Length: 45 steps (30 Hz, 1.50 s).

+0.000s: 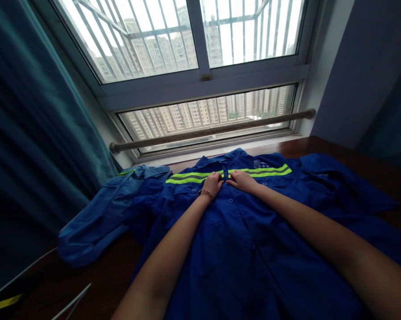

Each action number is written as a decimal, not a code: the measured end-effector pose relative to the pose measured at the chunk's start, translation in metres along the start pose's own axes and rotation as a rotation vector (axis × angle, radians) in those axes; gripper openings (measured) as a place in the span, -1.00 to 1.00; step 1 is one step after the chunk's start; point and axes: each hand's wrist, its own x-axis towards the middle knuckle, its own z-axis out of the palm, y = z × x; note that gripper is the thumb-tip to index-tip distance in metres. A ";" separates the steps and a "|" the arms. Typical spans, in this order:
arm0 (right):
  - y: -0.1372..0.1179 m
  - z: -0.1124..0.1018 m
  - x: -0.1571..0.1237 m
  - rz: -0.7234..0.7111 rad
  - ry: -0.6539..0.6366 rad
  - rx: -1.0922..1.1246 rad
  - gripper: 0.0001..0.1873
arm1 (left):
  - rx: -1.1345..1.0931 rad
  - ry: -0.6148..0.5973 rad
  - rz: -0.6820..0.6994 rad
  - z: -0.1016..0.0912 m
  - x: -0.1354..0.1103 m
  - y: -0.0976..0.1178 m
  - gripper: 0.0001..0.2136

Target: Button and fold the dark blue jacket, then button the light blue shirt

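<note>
I have the blue shirt [213,249] lying front-up on the brown table [311,145], its near end cut off. My left hand [214,183] and right hand [242,181], arms stretched forward, pinch its front opening; I can't make out what their grip hides. A window [203,91] stands far, a curtain [40,111] left.

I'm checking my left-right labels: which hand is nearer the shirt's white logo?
Right. The right hand is on the shirt, below the logo and to its left; the left hand is farther left, beyond the right one.
</note>
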 end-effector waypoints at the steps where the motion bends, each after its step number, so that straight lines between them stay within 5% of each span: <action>1: 0.000 0.000 0.000 0.006 -0.003 -0.001 -0.62 | 0.006 -0.002 -0.004 -0.001 0.000 0.000 -0.95; 11: -0.002 0.000 -0.001 0.055 0.012 0.051 -0.44 | 0.051 -0.029 -0.026 -0.003 0.001 0.003 -0.94; 19: -0.001 0.000 0.001 0.110 -0.028 0.142 -0.66 | 0.063 -0.014 0.001 -0.001 0.000 0.000 -0.92; 29: -0.003 0.004 0.000 0.215 0.088 0.278 -0.84 | 0.037 -0.025 -0.023 -0.003 -0.001 0.002 -0.93; 45: 0.025 0.009 0.018 0.411 0.234 0.950 -0.70 | -0.504 0.091 -0.221 -0.001 0.005 -0.006 -0.90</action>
